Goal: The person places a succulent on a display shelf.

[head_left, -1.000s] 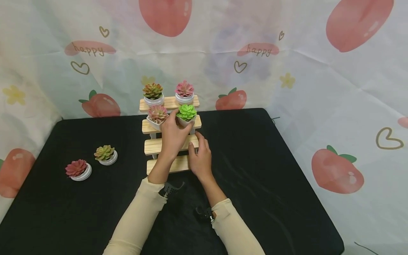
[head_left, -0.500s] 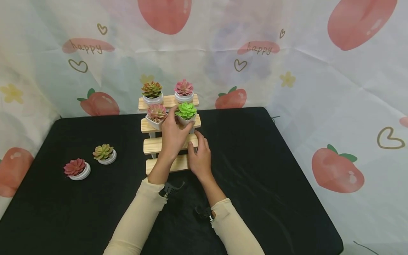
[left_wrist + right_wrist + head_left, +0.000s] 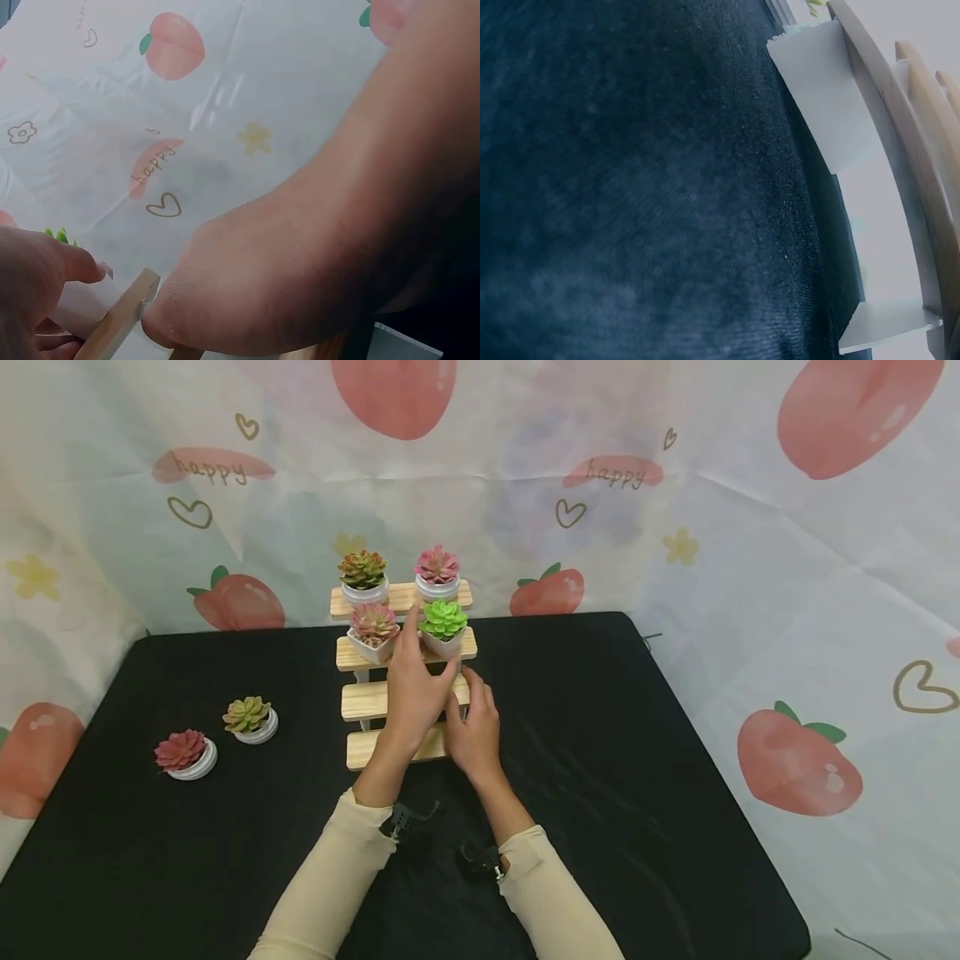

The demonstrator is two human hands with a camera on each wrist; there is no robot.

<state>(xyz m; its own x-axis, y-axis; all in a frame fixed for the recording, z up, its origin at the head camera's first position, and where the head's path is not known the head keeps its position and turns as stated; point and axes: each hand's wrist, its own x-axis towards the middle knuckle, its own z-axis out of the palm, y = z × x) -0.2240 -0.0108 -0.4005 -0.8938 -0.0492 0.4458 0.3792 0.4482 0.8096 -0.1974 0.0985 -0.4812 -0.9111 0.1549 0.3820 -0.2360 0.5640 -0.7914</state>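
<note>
Right in close, the left hand is lying loose, fingers extended and gripping nothing. Making it the centre of our clock in the head view, the green succulent is sitting at one o'clock, its white pot standing on the second plank down. The left-wrist view is crowded, so I can't tell whether a fingertip is touching that pot. At eleven, the pale pink succulent is sharing the plank, the gap between them presumably giving the fingers room.

Down at four, the right hand is gripping the right end of the wooden stand, probably bracing it against tipping.

Higher up, the rust-tipped succulent at eleven and the rose succulent at twelve are occupying the top plank, the steps seemingly keeping every plant visible. Out towards nine, the yellow-green succulent and, farther off, the red succulent are resting on the black counter, well apart from the stand.
</note>
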